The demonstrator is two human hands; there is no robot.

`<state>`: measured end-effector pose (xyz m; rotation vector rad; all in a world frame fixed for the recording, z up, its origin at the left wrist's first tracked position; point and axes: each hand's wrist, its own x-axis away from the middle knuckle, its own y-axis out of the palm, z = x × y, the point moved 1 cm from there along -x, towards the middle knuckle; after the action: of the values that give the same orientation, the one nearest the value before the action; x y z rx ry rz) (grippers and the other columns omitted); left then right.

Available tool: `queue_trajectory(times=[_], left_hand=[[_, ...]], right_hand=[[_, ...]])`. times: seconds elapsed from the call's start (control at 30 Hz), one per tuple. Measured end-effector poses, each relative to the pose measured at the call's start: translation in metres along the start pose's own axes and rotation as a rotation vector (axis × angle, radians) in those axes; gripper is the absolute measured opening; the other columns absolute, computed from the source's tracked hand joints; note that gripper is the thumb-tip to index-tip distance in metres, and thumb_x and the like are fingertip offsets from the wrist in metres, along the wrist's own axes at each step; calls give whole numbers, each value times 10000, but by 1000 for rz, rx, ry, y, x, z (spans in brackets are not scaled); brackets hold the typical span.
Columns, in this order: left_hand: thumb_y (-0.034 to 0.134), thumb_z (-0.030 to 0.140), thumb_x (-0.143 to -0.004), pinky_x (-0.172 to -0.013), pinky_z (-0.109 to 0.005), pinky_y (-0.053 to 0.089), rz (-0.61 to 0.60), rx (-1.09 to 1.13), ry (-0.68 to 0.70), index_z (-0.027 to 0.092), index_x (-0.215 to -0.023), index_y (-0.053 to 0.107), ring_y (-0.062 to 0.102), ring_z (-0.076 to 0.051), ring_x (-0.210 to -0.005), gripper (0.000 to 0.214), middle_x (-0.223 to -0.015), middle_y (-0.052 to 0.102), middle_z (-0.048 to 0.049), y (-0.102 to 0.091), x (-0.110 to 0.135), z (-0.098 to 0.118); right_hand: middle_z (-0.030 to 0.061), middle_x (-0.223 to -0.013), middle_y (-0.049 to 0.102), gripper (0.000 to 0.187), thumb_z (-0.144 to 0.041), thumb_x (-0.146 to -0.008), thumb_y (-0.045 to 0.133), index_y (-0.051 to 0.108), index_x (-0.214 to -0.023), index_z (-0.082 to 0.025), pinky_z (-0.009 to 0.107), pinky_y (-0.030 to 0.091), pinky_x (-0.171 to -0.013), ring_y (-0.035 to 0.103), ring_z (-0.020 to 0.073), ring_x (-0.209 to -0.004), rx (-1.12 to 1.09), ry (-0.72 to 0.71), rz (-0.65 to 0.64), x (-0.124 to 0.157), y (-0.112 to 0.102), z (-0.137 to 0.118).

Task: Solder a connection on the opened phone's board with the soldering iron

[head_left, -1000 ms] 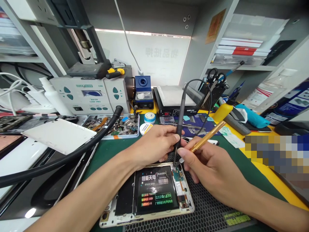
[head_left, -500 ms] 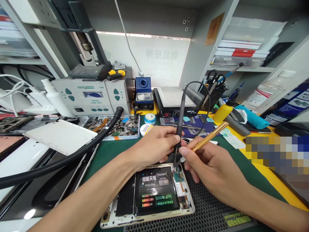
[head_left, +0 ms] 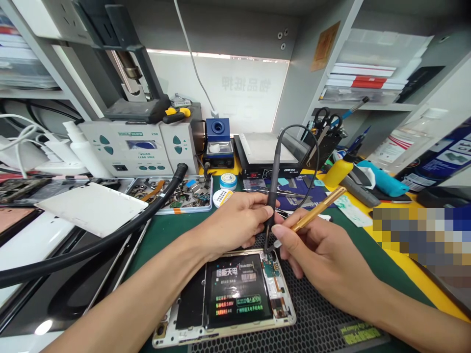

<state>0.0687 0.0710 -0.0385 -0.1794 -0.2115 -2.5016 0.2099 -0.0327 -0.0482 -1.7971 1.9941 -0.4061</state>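
Note:
My left hand (head_left: 245, 218) is closed around a slim black soldering iron (head_left: 275, 171), held nearly upright with its tip pointing down. A thin cable loops from its top. My right hand (head_left: 312, 242) pinches a gold-handled craft knife (head_left: 318, 211), whose pale front end slants down to the left. Both tips come together at the top right corner of an opened tablet (head_left: 184, 338); whether they touch it is too small to tell. Inside the tablet lie a black battery (head_left: 235, 294) with printed labels and a small green circuit board (head_left: 271, 268).
The tablet lies on a black honeycomb mat (head_left: 312, 318). A thick black hose (head_left: 121, 235) crosses the left side over device panels. Behind are a hot-air station (head_left: 140, 152), a parts tray (head_left: 184, 193), a heating plate (head_left: 268, 149) and a yellow bottle (head_left: 336, 171).
Both hands and tools stay almost in place at the tablet's corner. The whole view has shifted very slightly.

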Motion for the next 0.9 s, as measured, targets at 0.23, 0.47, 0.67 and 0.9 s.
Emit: queue_trajectory(times=[0.23, 0.47, 0.67, 0.9], left_hand=[[516, 236, -934, -389, -173, 256, -29, 36, 15, 160, -995, 614, 290, -76, -516, 139, -605, 365, 64, -2, 0, -3], [555, 261, -932, -405, -161, 274, -63, 85, 14, 157, -1081, 601, 305, -70, -559, 187, -686, 420, 50, -4, 1, -4], [561, 257, -934, -410, -154, 292, -62, 82, 9, 151, -1112, 619, 325, -65, -560, 215, -694, 451, 46, -4, 1, -2], [573, 259, -926, -407, -162, 289, -61, 84, 12, 159, -1162, 624, 330, -70, -557, 261, -704, 465, 42, -4, 2, -2]], right_hand=[[-48, -674, 591, 259, -391, -972, 583, 554, -772, -229, 256, 430, -462, 534, 100, -451, -44, -6, 3, -1, 0, -1], [-59, -660, 559, 215, -375, -973, 587, 550, -816, -232, 243, 423, -464, 522, 89, -452, -73, -26, 27, 1, -1, -4], [-57, -647, 547, 290, -407, -989, 550, 526, -758, -232, 244, 426, -454, 531, 91, -454, 17, -42, -6, 0, -1, 0], [-56, -627, 555, 290, -415, -990, 542, 529, -767, -231, 247, 433, -447, 530, 98, -444, 23, -48, -4, 1, 0, 0]])
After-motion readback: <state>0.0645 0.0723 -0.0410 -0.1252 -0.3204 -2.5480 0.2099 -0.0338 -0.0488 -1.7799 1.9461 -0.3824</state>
